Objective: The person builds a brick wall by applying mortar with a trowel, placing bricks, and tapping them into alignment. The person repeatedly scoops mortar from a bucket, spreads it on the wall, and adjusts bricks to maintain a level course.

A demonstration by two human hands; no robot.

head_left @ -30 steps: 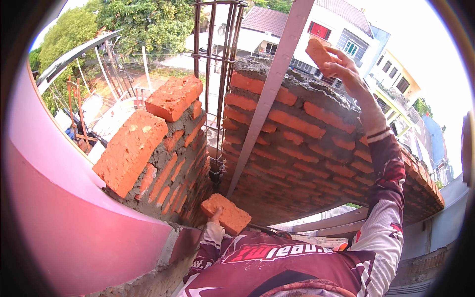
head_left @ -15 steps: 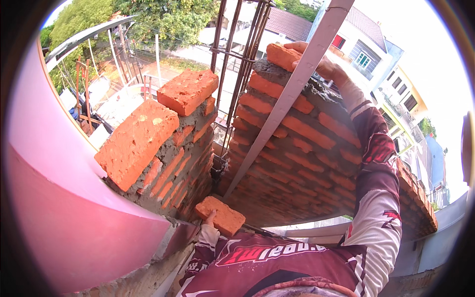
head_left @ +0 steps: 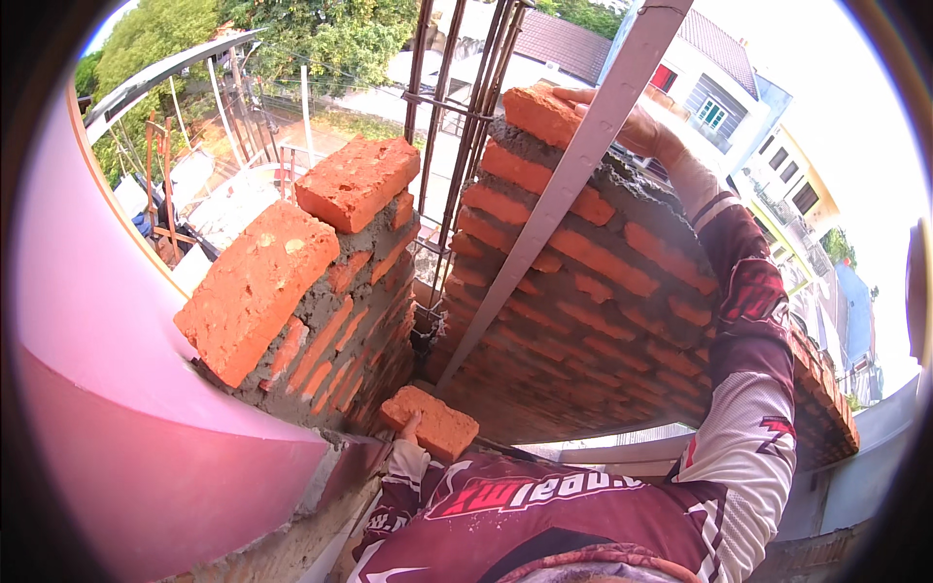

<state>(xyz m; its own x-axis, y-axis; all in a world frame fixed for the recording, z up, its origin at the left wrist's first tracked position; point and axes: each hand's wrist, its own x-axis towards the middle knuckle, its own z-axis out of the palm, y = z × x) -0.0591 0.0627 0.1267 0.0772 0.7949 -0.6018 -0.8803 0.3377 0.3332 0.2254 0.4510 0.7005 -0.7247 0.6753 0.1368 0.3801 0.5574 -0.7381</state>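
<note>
My left hand (head_left: 410,435) grips an orange brick (head_left: 439,424) low in front of my chest, its thumb showing on the near left side. Stretched up and away, my right hand (head_left: 637,129) is on another brick (head_left: 540,115) at the top left end of the right-hand brick wall (head_left: 583,291). This brick sits on grey mortar (head_left: 533,142), and my fingers reach over its right end. A pale straight bar (head_left: 573,185) slants in front and hides part of that hand and brick.
Two loose-looking bricks, one nearer (head_left: 258,291) and one farther (head_left: 358,182), top the left brick wall (head_left: 360,311). Upright steel bars (head_left: 457,117) stand between the walls. A pink curved surface (head_left: 146,389) borders the left. Houses (head_left: 719,87) and trees (head_left: 311,39) lie beyond.
The brick under my right hand has shifted slightly left along the wall top, with my fingers following it. My left hand keeps its brick in place. The whole view has moved a little.
</note>
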